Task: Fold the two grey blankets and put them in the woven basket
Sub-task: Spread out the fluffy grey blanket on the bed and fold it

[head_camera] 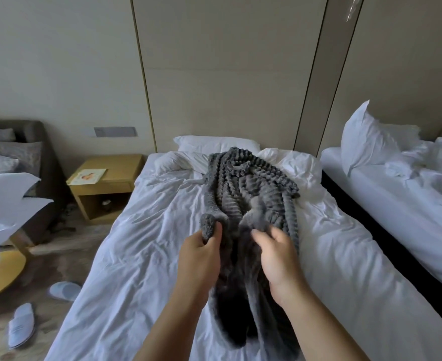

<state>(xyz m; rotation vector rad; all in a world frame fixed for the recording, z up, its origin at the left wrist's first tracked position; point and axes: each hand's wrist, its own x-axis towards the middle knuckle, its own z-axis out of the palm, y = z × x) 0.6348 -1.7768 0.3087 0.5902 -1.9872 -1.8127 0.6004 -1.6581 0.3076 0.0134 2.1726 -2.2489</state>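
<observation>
The grey blanket [251, 194] lies in a long rumpled heap down the middle of the bed [141, 256]. Its far end is bunched up near the white pillow [214, 143] at the headboard, and its near end trails down between my forearms towards the foot of the bed. From the folds I cannot tell whether this is one blanket or two tangled together.

Both of my hands are on the near part of it, side by side with a strip of grey fabric between them. My left hand [200, 256] grips a knobbly corner at the blanket's left edge, with the thumb and fingers curled round it and the corner poking up above my knuckles. My right hand [277, 256] is closed on the fabric just to the right, its fingers hooked into a raised fold and the back of the hand turned towards me. Both arms are bare and reach forward from the bottom of the view, with the wrists roughly level and the blanket lifted slightly off the white sheet.

A wooden nightstand [105, 183] with a leaflet [88, 175] on top stands left of the bed. Two pale slippers [65, 290] lie on the floor nearby. A second bed [397, 204] with crumpled white linen is on the right.
</observation>
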